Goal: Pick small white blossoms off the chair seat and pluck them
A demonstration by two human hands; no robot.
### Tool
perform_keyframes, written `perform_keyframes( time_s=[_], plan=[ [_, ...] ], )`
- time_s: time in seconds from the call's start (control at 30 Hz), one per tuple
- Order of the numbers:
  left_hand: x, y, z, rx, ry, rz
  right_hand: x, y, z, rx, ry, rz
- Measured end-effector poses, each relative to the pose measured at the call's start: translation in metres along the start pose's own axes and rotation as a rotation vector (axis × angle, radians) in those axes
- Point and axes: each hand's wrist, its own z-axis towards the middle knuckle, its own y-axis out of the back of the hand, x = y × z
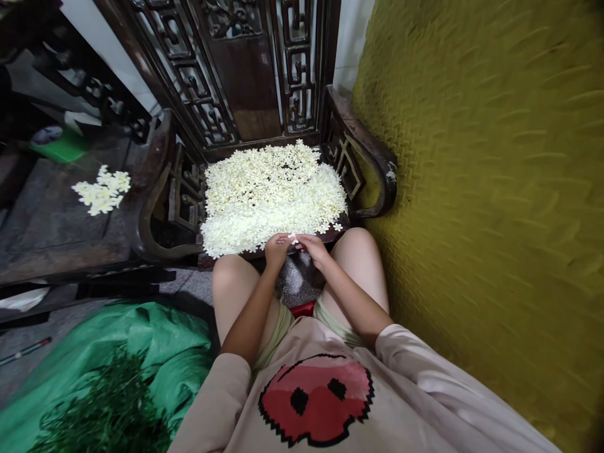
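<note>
Between the fingertips of both hands is a small white flower [293, 239]. My left hand [277, 250] pinches it from one side, fingers closed. From the other side, my right hand [312, 248] also has its fingers closed at the flower. Just beyond my hands, a thick layer of loose white flowers [274, 195] covers the seat of a dark carved wooden chair [257, 72]. A few single flowers [330, 227] lie near the seat's front right edge. Both hands are above the front edge of the seat, between my knees.
A small cluster of white flowers [102, 190] lies on a dark wooden surface [47, 214] at left, near a green container [59, 145]. Green sacking [165, 336] with leafy greens [106, 409] is at lower left. A yellow textured sheet [481, 157] stands close on the right.
</note>
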Motion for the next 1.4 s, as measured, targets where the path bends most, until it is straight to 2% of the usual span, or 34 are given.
perform_keyframes(
  time_s=[0.17,0.37,0.6,0.83,1.0,1.4],
  plan=[
    [-0.001,0.002,-0.005,-0.073,-0.033,-0.018,-0.001,-0.001,0.000,0.061,0.017,0.014],
    [-0.008,0.002,-0.011,-0.076,-0.063,-0.005,-0.001,0.001,0.002,0.113,-0.033,0.121],
    [-0.011,0.003,-0.019,-0.098,-0.196,0.113,-0.006,0.001,0.002,0.131,-0.009,0.082],
    [-0.009,-0.002,-0.022,-0.055,-0.135,0.102,-0.006,0.000,0.000,0.111,0.076,0.045],
    [-0.006,-0.001,-0.020,-0.061,-0.096,0.067,-0.004,-0.001,-0.001,0.089,0.082,0.028],
    [-0.010,-0.004,-0.027,-0.187,-0.301,0.275,-0.013,-0.001,0.004,0.032,-0.021,0.118]
  ],
)
